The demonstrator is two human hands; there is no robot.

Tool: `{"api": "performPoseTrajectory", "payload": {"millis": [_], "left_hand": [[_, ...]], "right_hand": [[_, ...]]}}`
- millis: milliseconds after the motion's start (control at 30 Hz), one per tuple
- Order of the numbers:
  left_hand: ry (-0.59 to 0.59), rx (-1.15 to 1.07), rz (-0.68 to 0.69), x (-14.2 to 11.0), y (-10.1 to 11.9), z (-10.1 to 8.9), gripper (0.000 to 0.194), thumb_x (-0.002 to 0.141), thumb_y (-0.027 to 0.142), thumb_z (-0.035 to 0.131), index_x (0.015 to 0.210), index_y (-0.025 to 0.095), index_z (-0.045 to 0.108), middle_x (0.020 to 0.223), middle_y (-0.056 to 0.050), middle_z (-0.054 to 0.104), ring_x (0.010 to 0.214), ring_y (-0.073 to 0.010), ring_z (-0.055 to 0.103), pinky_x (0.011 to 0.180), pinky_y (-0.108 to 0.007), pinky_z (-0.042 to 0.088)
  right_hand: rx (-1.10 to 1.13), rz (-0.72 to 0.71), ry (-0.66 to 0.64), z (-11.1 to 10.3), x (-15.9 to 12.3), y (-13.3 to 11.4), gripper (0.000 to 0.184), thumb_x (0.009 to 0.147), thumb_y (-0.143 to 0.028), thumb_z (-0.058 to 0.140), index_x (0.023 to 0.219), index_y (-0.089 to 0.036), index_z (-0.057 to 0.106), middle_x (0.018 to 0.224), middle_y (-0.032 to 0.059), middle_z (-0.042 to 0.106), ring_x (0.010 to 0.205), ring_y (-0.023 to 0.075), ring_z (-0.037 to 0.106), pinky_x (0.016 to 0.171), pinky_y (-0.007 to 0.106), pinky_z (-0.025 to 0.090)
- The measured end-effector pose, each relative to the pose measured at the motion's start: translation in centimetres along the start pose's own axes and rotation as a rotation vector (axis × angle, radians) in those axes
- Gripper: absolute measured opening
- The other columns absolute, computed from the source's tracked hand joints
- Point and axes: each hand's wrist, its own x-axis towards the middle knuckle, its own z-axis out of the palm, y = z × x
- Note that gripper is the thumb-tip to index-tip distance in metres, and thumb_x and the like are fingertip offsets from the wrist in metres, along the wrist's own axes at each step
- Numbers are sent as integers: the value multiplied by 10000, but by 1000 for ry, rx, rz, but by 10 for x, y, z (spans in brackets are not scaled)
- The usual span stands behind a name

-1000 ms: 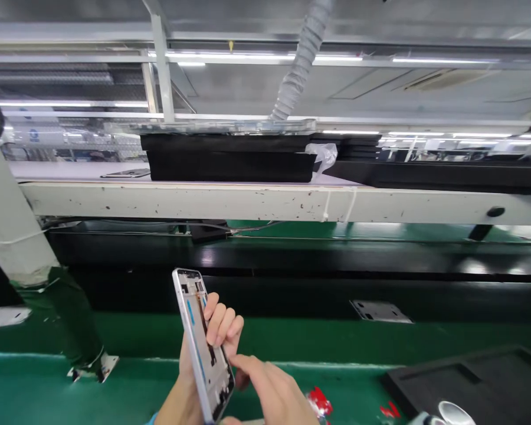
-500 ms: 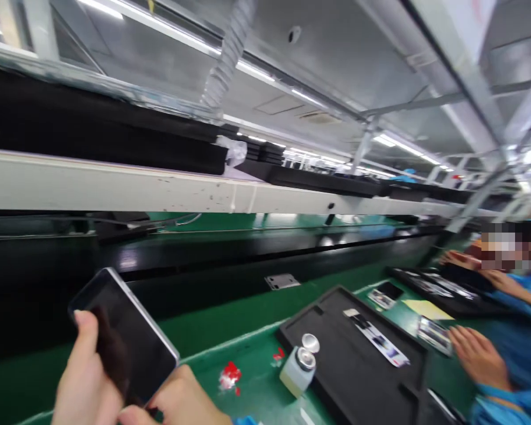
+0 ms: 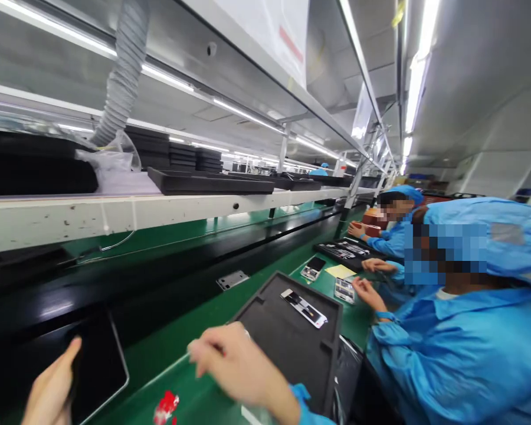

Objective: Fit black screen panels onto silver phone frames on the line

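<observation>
At the lower left of the frame, clasped in the left grip [image 3: 53,386] with the thumb laid over its dark face: a black-screened phone [image 3: 100,354], tilted and raised before a black strip [image 3: 159,295]. Likely light and stiff, with no give; glassy, so probably slippery and liable to crack or smudge. Best taken by the thin pale rim along its edges, without pressing mid-screen. Hard to trace on its left, black merging into black; lower end running down to the bottom of the frame, fingers behind it out of sight.

At lower centre, well apart from the phone, the right grip [image 3: 236,360], half-curled above the green surface [image 3: 194,407], fingertips blurred. Cannot make out a held object there, nor rule one out. Along the bottom edge, red scraps [image 3: 166,406], material unclear, and a pale strip [image 3: 249,415], cut off and unidentifiable.

Near the centre, a black tray [image 3: 272,348], partly masked by the right wrist, bearing a narrow white phone part [image 3: 304,307], fine detail too small to read. Farther right, a co-worker's hand [image 3: 367,293] at an opened phone [image 3: 344,290]; cannot tell touching from hovering.
</observation>
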Motion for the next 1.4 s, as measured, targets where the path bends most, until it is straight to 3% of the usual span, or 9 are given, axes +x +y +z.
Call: {"api": "performPoseTrajectory", "payload": {"millis": [100, 233, 367, 533, 667, 833, 967, 1200, 1400], "left_hand": [[-73, 215, -119, 15, -29, 52, 152, 806, 107, 799, 709, 170, 701, 547, 12, 706, 481, -190, 673, 444, -227, 505], [-201, 409, -148, 35, -64, 108, 225, 775, 213, 862, 685, 140, 669, 553, -9, 671, 539, -211, 679, 561, -295, 540], [-291, 620, -127, 57, -96, 143, 285, 936, 289, 727, 720, 151, 603, 586, 73, 585, 518, -107, 590, 587, -259, 549], [-345, 959, -156, 82, -118, 168, 342, 995, 416, 632, 778, 152, 631, 610, 66, 586, 467, -94, 537, 500, -240, 497], [-397, 1143, -124, 91, -123, 174, 315, 987, 436, 638, 877, 143, 672, 712, 28, 662, 550, -114, 610, 554, -266, 543], [-486, 1348, 8, 98, -120, 186, 278, 975, 413, 660, 957, 136, 683, 829, -9, 705, 650, -142, 661, 618, -306, 583], [-528, 1483, 240, 101, -126, 223, 255, 972, 366, 667, 1105, 149, 677, 1093, -75, 709, 949, -223, 698, 837, -424, 597], [-761, 1504, 516, 89, -215, 329, 527, 943, 382, 695, 1418, 212, 543, 1521, -132, 497, 1358, -356, 505, 1101, -612, 440], [-878, 1427, 540, 99, -268, 349, 562, 943, 372, 696, 1454, 221, 519, 1567, -136, 457, 1430, -388, 424, 1160, -679, 331]], "right_hand": [[-170, 198, 235, -64, 6, 74, 424, 1096, -325, 421, 859, -124, 709, 831, 56, 733, 811, 159, 682, 748, 242, 515], [-422, 553, 396, -119, 6, 179, 185, 1040, -209, 580, 1187, -124, 653, 1225, 106, 690, 1164, 248, 656, 1014, 448, 519], [-587, 742, 379, -142, 4, 251, 324, 1019, -295, 639, 1305, -148, 611, 1347, 120, 631, 1246, 290, 610, 1052, 513, 500], [-648, 791, 233, -170, 28, 300, 372, 926, -421, 748, 1157, -141, 666, 1293, 115, 655, 1210, 286, 614, 1018, 474, 501], [-609, 783, 182, -183, 41, 326, 446, 872, -489, 775, 1083, -119, 644, 1200, 145, 692, 1106, 279, 665, 954, 400, 500], [-544, 723, 241, -173, 30, 334, 464, 926, -519, 650, 1193, -160, 527, 1160, 158, 730, 1082, 317, 699, 837, 345, 494], [-518, 721, 261, -166, 25, 330, 461, 961, -504, 571, 1288, -197, 464, 1201, 163, 744, 1097, 375, 712, 837, 384, 494], [-532, 712, 235, -166, 30, 329, 413, 1011, -484, 528, 1292, -186, 474, 1281, 160, 723, 1189, 355, 688, 887, 376, 494], [-560, 724, 281, -165, 32, 332, 368, 991, -481, 589, 1232, -209, 531, 1184, 124, 765, 1140, 333, 714, 821, 336, 493]]}}
